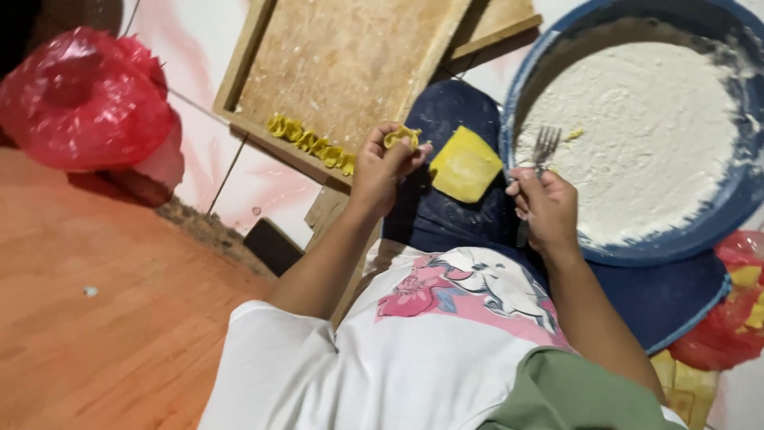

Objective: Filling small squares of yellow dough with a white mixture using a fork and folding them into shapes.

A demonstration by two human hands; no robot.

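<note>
A folded yellow dough piece (402, 136) is pinched between the fingertips of the left hand (383, 165), just above centre of the frame. A fork (543, 151) is gripped upright by the closed right hand (546, 209), at the rim of a blue basin (720, 219) of white flour (645, 135), upper right. A yellow dough square (465, 166) is seen resting on the dark lap between the hands. Shaped pieces (312, 143) are lined along the edge of a wooden tray (350, 56), top centre. Wooden flooring (103, 310) and a red plastic bag (83, 99) are shown at left.
</note>
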